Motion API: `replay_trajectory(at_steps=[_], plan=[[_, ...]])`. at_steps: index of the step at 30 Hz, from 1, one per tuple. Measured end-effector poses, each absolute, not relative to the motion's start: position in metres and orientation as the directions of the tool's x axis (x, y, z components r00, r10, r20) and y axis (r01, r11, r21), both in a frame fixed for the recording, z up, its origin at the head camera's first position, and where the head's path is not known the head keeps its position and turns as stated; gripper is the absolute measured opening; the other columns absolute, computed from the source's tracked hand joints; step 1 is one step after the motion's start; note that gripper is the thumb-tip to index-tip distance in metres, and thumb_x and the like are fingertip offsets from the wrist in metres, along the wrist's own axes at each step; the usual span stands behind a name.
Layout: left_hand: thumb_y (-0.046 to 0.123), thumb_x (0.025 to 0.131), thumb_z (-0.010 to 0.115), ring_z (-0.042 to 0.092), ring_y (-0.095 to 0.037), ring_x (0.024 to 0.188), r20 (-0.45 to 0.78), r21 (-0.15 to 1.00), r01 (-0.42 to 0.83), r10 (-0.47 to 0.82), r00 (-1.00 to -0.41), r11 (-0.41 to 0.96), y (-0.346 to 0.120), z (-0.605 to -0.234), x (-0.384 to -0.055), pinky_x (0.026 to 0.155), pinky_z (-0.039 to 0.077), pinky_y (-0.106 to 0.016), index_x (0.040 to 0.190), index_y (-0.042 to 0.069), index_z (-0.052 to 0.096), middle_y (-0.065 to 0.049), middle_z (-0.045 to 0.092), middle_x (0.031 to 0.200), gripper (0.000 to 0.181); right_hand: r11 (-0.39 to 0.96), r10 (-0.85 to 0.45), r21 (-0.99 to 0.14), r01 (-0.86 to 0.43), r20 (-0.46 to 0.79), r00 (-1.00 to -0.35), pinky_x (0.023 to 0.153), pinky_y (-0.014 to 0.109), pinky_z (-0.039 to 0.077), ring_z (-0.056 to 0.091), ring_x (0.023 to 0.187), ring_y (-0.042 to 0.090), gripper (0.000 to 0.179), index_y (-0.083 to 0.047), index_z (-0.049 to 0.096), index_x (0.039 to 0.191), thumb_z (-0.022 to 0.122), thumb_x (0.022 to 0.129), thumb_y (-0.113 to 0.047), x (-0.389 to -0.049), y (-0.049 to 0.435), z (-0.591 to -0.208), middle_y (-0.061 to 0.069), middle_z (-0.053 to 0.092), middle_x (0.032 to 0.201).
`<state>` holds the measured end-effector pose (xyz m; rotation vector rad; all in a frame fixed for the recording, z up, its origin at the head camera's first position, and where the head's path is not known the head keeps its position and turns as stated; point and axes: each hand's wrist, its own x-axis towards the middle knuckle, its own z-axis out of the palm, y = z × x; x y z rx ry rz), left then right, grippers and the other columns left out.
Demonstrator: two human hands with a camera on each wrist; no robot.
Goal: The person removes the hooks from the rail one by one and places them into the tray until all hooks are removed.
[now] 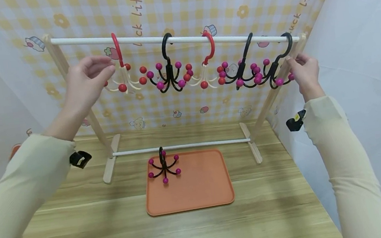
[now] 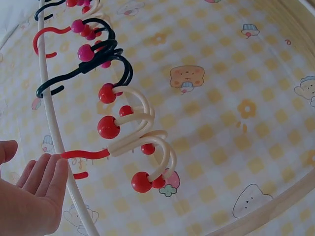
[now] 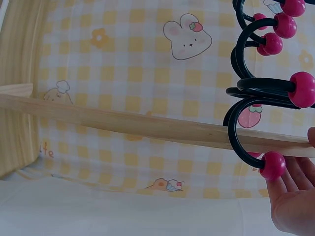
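Observation:
My left hand (image 1: 87, 82) is beside the leftmost octopus-style hanger (image 1: 125, 77), which has a red hook, cream arms and red ball tips. In the left wrist view its nearly straight fingertips (image 2: 51, 169) are at that red hook (image 2: 86, 154); whether they touch is unclear. At the rack's right end, my right hand (image 1: 305, 75) grips the slanted wooden post (image 3: 187, 130), thumb on one side and fingers on the other. Just beside it hangs a black hanger (image 1: 273, 70) with magenta balls. More hangers, black (image 1: 169, 74) and red-and-cream (image 1: 205, 71), hang along the white rod (image 1: 88, 40).
An orange tray (image 1: 202, 185) lies on the wooden table (image 1: 117, 223), holding another black hanger (image 1: 164, 168) at its upper left. Behind it runs the rack's lower white bar (image 1: 201, 144). A yellow checked cloth (image 1: 190, 117) backs the rack.

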<state>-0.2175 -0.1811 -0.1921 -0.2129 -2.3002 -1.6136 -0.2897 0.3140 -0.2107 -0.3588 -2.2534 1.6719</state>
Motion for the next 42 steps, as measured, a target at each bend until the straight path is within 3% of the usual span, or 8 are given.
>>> replay_trajectory(at_steps=[3, 12, 19, 26, 33, 42], plan=[[0.024, 0.085, 0.059, 0.052, -0.010, 0.102, 0.332, 0.897, 0.285, -0.086, -0.939, 0.339, -0.181, -0.190, -0.223, 0.087, 0.038, -0.022, 0.116, 0.009, 0.055, -0.004, 0.057, 0.116, 0.035, 0.292, 0.381, -0.956, 0.015, 0.101, -0.919, 0.057, 0.009, 0.044, 0.047, 0.110, 0.019, 0.046, -0.010, 0.046, 0.129, 0.053, 0.087, -0.029, -0.290, 0.314, -0.212, 0.008, 0.047, 0.127], [0.019, 0.084, 0.061, 0.050, -0.011, 0.103, 0.272, 0.951, 0.243, -0.143, -0.952, 0.194, -0.177, -0.191, -0.241, 0.085, 0.038, -0.018, 0.119, 0.005, 0.050, -0.005, 0.055, 0.118, 0.040, 0.273, 0.382, -0.962, 0.007, 0.102, -0.919, 0.058, 0.010, 0.044, 0.048, 0.105, 0.018, 0.044, -0.009, 0.048, 0.126, 0.054, 0.087, -0.029, -0.290, 0.314, -0.213, 0.007, 0.050, 0.122], [0.022, 0.083, 0.062, 0.050, -0.011, 0.095, 0.229, 0.962, 0.198, -0.159, -0.960, 0.190, -0.172, -0.190, -0.253, 0.060, 0.038, -0.016, 0.119, 0.010, 0.052, -0.002, 0.054, 0.119, 0.039, 0.280, 0.382, -0.960, 0.016, 0.096, -0.919, 0.057, 0.009, 0.044, 0.047, 0.106, 0.018, 0.047, -0.010, 0.046, 0.128, 0.054, 0.087, -0.031, -0.290, 0.314, -0.212, 0.007, 0.048, 0.125], [0.027, 0.085, 0.059, 0.047, -0.012, 0.106, 0.204, 0.957, 0.163, -0.155, -0.967, 0.240, -0.167, -0.188, -0.268, 0.088, 0.035, -0.025, 0.122, 0.012, 0.051, -0.003, 0.054, 0.118, 0.041, 0.281, 0.384, -0.960, 0.019, 0.095, -0.918, 0.058, 0.009, 0.044, 0.047, 0.105, 0.018, 0.047, -0.010, 0.047, 0.128, 0.054, 0.087, -0.031, -0.291, 0.315, -0.212, 0.006, 0.049, 0.124], [0.027, 0.085, 0.059, 0.050, -0.016, 0.103, 0.198, 0.959, 0.148, -0.199, -0.960, 0.242, -0.160, -0.186, -0.275, 0.087, 0.036, -0.024, 0.118, 0.007, 0.054, -0.007, 0.056, 0.113, 0.040, 0.281, 0.381, -0.960, 0.016, 0.096, -0.919, 0.059, 0.011, 0.045, 0.047, 0.106, 0.019, 0.045, -0.010, 0.048, 0.126, 0.054, 0.087, -0.031, -0.291, 0.314, -0.212, 0.007, 0.048, 0.125], [0.023, 0.084, 0.059, 0.053, -0.012, 0.091, 0.241, 0.947, 0.173, -0.244, -0.939, 0.271, -0.156, -0.185, -0.279, 0.080, 0.040, -0.021, 0.106, 0.006, 0.060, -0.002, 0.061, 0.096, 0.027, 0.277, 0.381, -0.961, 0.008, 0.102, -0.919, 0.061, 0.011, 0.045, 0.048, 0.104, 0.017, 0.044, -0.007, 0.048, 0.125, 0.054, 0.087, -0.028, -0.290, 0.313, -0.211, 0.007, 0.049, 0.124]])
